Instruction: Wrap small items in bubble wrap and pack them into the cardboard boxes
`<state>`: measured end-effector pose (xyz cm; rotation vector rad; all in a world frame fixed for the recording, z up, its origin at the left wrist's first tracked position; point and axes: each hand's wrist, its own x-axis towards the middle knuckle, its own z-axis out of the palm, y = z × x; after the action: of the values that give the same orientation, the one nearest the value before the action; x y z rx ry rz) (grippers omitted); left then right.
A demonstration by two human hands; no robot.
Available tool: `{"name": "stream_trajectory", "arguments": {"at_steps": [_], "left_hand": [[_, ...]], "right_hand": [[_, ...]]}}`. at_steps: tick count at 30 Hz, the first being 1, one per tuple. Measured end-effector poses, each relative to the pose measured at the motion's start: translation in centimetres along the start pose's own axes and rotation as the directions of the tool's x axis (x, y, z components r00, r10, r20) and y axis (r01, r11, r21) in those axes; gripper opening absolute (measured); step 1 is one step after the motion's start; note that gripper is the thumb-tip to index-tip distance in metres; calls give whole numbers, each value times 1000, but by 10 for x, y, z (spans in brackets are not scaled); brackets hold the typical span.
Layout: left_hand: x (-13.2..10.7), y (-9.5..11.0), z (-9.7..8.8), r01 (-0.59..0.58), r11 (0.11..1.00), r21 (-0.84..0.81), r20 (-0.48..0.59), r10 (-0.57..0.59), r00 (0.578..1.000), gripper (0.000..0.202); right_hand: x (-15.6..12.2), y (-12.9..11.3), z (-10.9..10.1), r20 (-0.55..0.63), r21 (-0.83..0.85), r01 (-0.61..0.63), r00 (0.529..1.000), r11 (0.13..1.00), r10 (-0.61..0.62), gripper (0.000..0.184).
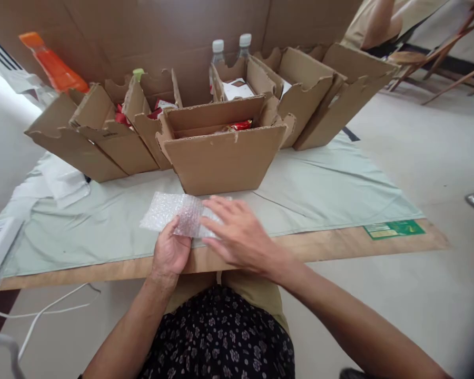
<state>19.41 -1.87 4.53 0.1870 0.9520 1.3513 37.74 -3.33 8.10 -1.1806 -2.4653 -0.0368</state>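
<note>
A piece of clear bubble wrap (177,212), perhaps a pouch, lies across my left hand (173,251) just above the table's front edge. My left thumb presses on its upper face, and the other fingers are hidden beneath it. Over the right end of the wrap reaches my right hand (240,234), slightly blurred, its fingers stretched out and touching the plastic. Whether anything is inside the wrap I cannot tell. Directly beyond both hands stands a cardboard bin (225,160) with a red and gold packet (240,125) in it.
More cardboard bins (114,147) stand in a row behind. An orange bottle (53,63) and two white-capped bottles (218,47) rise at the back. White sheets (61,179) and a white power strip (2,245) lie left on the green cloth (114,231). Another person's arm (381,23) shows top right.
</note>
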Motion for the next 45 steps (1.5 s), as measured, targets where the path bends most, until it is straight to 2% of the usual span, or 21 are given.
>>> {"name": "stream_trajectory", "arguments": {"at_steps": [3,5,7,11,14,16,18,21,24,26,28,29,31,32,34,35,37,39,41,43,45], "left_hand": [[-1,5,3,32,999,-8,-30,-32,999,35],[-1,7,3,40,999,-21,-54,-41,998,39],[-2,8,1,36,999,-30,-72,-38,997,39],[-1,9,-2,36,999,-7,-84,-37,996,30],[2,16,-7,9,998,59,-81,-4,997,19],[3,22,-14,-84,987,138,-80,96,992,14],[2,28,-23,-209,941,266,-81,238,968,17],[-3,34,-42,-289,789,542,-64,382,922,32],[-8,44,-61,-283,541,792,-16,482,876,63],[-11,50,-68,-325,300,897,74,622,780,77],[-15,50,-64,-420,-3,907,294,719,630,77],[-17,46,-59,-474,-151,868,431,704,565,75],[-18,31,-43,-587,-373,719,684,528,503,74],[-16,20,-34,-641,-434,633,773,390,500,75],[-6,-2,-22,-719,-487,496,855,128,503,74],[1,-11,-20,-733,-505,456,861,42,507,73],[16,-20,-25,-713,-545,441,838,-33,544,69],[27,-18,-38,-662,-576,479,794,-37,607,63],[31,-7,-51,-628,-578,522,762,-16,648,58],[26,2,-55,-617,-560,552,755,23,655,57],[15,4,-47,-626,-543,560,771,64,634,59]], "right_hand": [[30,-15,26,144,-67,-105,983,992,113,42],[29,-6,37,170,-110,-159,969,981,176,28],[11,13,41,140,-122,-216,962,969,233,15],[-42,55,23,-23,37,-418,908,908,419,20],[-73,74,-1,-152,207,-513,825,833,545,18],[-85,82,-13,-207,262,-562,761,784,615,17],[-92,88,-19,-230,272,-592,726,759,649,17],[-98,100,-15,-172,190,-595,763,781,623,19],[-105,113,-10,-153,-13,-589,800,808,581,28],[-105,115,-12,-241,-153,-620,779,770,579,35],[-96,107,-16,-336,-214,-628,767,748,547,41],[-88,98,-16,-360,-211,-601,781,771,511,45],[-65,71,-9,-327,-176,-462,860,869,391,54],[-52,56,-1,-275,-147,-364,908,920,315,58],[-30,32,20,-93,-95,-181,981,979,173,58],[-25,25,31,-10,-72,-129,992,989,129,57],[-28,29,48,111,-59,-111,987,992,117,57],[-53,52,51,145,-107,-187,969,977,201,59],[-88,80,41,105,-202,-328,929,923,354,58],[-118,99,24,3,-301,-497,853,814,522,56],[-127,99,11,-127,-341,-621,775,706,620,58]]}}
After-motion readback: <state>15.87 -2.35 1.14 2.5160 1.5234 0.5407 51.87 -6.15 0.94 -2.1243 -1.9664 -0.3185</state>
